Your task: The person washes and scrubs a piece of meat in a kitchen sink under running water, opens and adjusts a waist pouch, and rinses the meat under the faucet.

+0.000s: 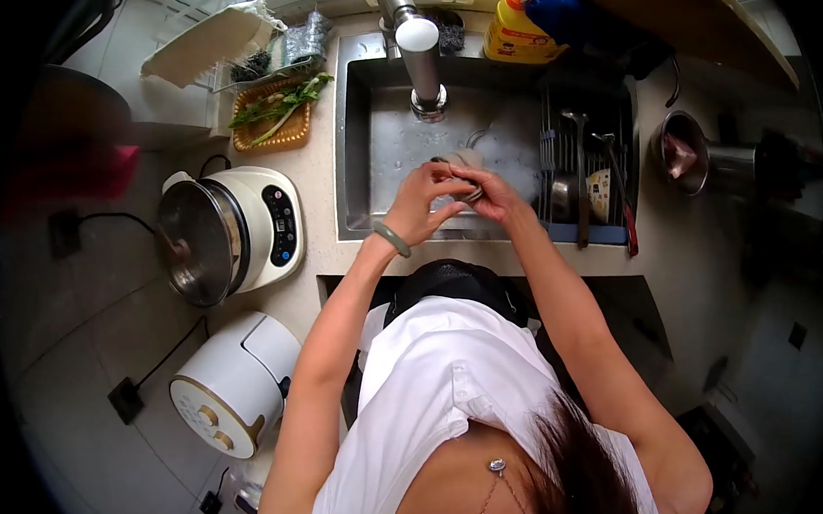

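Note:
Over the front of the steel sink point(356, 167), a small beige cloth-like thing point(463, 158) is between my two hands. My right hand point(494, 195) is closed around its near side. From the other side, the curled fingers of my left hand point(418, 203) meet it at the fingertips, with the thumb held a little apart. A green bangle point(393, 239) circles my left wrist. A thin loop point(476, 138) shows just beyond the beige thing. My fingers hide much of it, so its exact kind is unclear.
The faucet point(418, 47) hangs over the sink. At its right, a dish rack point(555, 152) holds utensils, including a red-handled one point(631, 231). A yellow bottle point(519, 30) stands behind. Leftward are a basket of greens point(274, 115), an electric pot point(242, 224) and a white appliance point(232, 387).

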Demonstrator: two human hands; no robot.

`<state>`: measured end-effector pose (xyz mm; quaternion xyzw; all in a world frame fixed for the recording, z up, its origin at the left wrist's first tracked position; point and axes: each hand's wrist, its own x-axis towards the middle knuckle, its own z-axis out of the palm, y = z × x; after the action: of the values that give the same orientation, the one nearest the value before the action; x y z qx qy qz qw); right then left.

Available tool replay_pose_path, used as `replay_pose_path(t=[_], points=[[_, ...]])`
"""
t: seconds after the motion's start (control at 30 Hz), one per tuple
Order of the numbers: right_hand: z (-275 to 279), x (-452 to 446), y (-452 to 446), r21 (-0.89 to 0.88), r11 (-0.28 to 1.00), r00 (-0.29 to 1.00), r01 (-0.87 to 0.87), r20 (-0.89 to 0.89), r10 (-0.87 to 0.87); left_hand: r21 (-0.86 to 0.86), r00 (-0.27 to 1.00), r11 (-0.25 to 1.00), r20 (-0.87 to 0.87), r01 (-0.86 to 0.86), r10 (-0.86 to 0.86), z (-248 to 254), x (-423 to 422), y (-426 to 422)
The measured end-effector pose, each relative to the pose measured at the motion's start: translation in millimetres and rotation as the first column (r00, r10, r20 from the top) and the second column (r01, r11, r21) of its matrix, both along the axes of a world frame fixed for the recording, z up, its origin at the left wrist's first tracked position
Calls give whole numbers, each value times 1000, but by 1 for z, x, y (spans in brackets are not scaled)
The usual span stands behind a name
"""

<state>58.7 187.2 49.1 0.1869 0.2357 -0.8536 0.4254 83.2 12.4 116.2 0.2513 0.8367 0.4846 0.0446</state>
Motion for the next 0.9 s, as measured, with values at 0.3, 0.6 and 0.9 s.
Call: replay_pose_path(t=[0.3,0.6,0.9], points=[[9,-4,8,9,1000,998,-20,-62,21,-45,988,997,138,-69,74,8,-6,-19],[55,-26,-29,871,365,499,-329,-167,850,-480,892,871,-343,103,-294,-1,-46,-5],[39,-29,-33,885,-55,292,462,-93,952,-622,999,782,35,41,-25,-24,-52,7]])
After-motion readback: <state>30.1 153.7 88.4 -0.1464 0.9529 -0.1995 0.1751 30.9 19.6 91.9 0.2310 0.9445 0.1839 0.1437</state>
